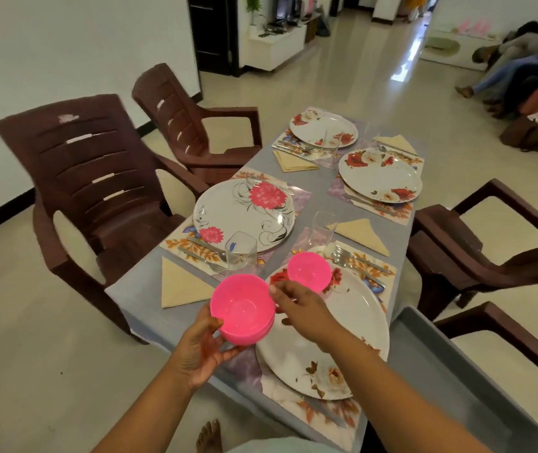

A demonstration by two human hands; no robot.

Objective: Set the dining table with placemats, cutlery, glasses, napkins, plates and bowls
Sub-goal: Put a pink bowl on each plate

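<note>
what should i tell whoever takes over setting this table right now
Left hand holds a stack of pink bowls from below, above the table's near edge.
Right hand is at the stack's rim, fingers curled; whether it grips a bowl is unclear.
Done: four placemats, each with a plate, cutlery, a glass and a napkin. One pink bowl sits on the near right plate.
Left: bowls for the near left plate, far left plate and far right plate.
</note>
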